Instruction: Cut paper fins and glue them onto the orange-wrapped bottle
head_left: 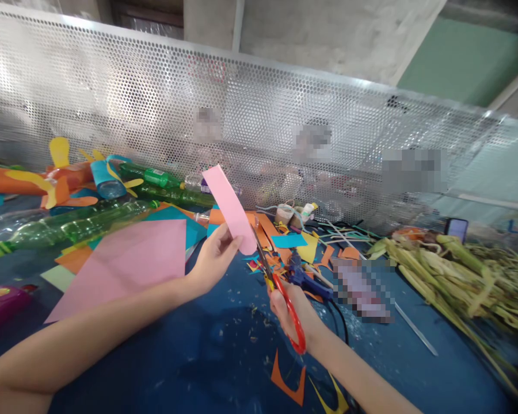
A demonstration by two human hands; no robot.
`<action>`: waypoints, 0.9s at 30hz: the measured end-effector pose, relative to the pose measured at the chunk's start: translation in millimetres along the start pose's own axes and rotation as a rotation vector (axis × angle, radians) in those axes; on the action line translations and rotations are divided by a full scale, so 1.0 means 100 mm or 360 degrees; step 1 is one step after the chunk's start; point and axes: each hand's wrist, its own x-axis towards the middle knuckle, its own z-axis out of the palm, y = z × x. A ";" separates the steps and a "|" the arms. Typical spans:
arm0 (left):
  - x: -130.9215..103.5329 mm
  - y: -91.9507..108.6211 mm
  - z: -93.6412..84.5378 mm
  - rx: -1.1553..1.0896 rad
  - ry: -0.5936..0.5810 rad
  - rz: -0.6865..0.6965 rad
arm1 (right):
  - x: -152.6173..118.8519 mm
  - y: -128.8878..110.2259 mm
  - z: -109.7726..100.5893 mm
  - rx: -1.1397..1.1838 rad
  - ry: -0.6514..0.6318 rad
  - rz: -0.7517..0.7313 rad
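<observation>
My left hand [218, 256] pinches a pink paper strip [228, 204] near its rounded lower end, with the strip tilted up to the left. In my right hand [296, 313] are red-handled scissors [291, 313], fingers wrapped round the grips. Their blades point up and lie right beside the strip's rounded end; whether they touch the paper I cannot tell. Left of my left hand lies a large pink paper sheet [133, 264] on top of other coloured sheets. A blue glue gun [308, 279] rests just beyond my right hand, among coloured paper scraps [285, 241].
Green plastic bottles [99, 224] and bottle figures with paper petals [60, 178] lie at the left. A magenta tool [4, 305] sits near the left edge. Dried corn husks [453, 270] cover the right side. Behind the blue table [190, 351] stands a perforated metal panel [250, 115].
</observation>
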 end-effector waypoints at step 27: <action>-0.24 -0.38 0.12 -0.0376 -0.0699 -0.0617 | 0.24 0.22 0.09 0.0783 0.0287 0.0388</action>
